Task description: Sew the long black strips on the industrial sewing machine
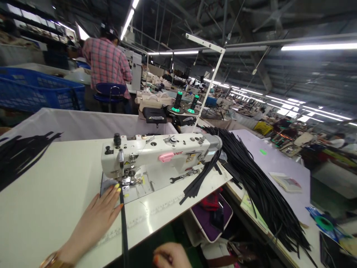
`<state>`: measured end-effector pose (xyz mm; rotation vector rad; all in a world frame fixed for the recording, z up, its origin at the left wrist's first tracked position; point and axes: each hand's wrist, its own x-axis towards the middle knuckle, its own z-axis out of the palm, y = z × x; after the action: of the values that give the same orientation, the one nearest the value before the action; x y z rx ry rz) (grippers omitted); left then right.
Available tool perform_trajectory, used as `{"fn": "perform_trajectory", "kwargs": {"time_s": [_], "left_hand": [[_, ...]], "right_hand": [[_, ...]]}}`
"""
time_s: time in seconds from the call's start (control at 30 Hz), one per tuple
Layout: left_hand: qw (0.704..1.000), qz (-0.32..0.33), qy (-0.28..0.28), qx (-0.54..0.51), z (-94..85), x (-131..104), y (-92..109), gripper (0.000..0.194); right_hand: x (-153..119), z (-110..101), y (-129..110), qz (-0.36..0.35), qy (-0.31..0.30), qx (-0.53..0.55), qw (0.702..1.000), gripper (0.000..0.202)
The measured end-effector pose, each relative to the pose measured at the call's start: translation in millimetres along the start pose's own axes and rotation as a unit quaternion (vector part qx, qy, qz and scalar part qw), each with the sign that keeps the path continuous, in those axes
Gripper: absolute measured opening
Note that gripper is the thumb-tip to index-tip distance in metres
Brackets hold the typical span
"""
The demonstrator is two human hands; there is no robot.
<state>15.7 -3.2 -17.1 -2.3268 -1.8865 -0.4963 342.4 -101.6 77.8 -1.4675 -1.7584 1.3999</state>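
A white sewing machine (150, 149) stands on the pale table. My left hand (104, 208) lies flat with its fingers stretched out, close in front of the presser foot (128, 181). Its fingertips and thumb touch a narrow black strap (124, 230), which runs from the needle area down over the table's front edge. Low in the view, off the front edge, is my right hand (171, 256), its fingers curled closed. Whatever it may hold is hidden.
A large bundle of black straps (259, 186) covers the side table to the right; more black straps (25, 156) lie at the left. A wrench (181, 177) rests by the machine. Thread cones (177, 101) stand behind. A person in a checked shirt (107, 61) sits beyond.
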Motion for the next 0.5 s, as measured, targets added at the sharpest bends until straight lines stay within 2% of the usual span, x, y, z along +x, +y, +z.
{"fn": "perform_trajectory", "kwargs": {"time_s": [0.07,0.1,0.13,0.17,0.23,0.27,0.37,0.5], "left_hand": [[1.000,0.005,0.003,0.004,4.2,-1.0,-2.4,0.069],[1.000,0.007,0.004,0.006,5.8,-1.4,-3.2,0.070],[1.000,0.008,0.007,0.008,7.0,-1.7,-3.8,0.070],[1.000,0.007,0.009,0.010,7.9,-1.8,-4.3,0.070],[1.000,0.005,0.010,0.010,8.5,-1.8,-4.6,0.070],[1.000,0.003,0.008,0.010,8.3,-1.6,-4.5,0.069],[1.000,-0.004,-0.003,0.007,5.4,-0.8,-3.3,0.069],[1.000,0.000,-0.004,-0.002,0.9,0.0,-0.9,0.068]], "right_hand": [[21.0,-41.6,9.9,-0.020,0.127,-0.118,0.985,0.031],[31.6,-66.8,12.5,-0.029,0.174,-0.203,0.963,0.029],[41.9,-92.9,13.6,-0.028,0.216,-0.313,0.924,0.029],[51.4,-118.4,13.4,-0.005,0.237,-0.429,0.871,0.030],[68.4,-160.7,11.1,0.010,0.238,-0.497,0.835,0.031],[75.6,-175.3,9.4,0.012,0.227,-0.525,0.820,0.031],[92.1,-192.4,4.3,-0.018,0.161,-0.587,0.793,0.031],[102.3,-185.0,-3.0,-0.082,0.059,-0.652,0.751,0.024]]}}
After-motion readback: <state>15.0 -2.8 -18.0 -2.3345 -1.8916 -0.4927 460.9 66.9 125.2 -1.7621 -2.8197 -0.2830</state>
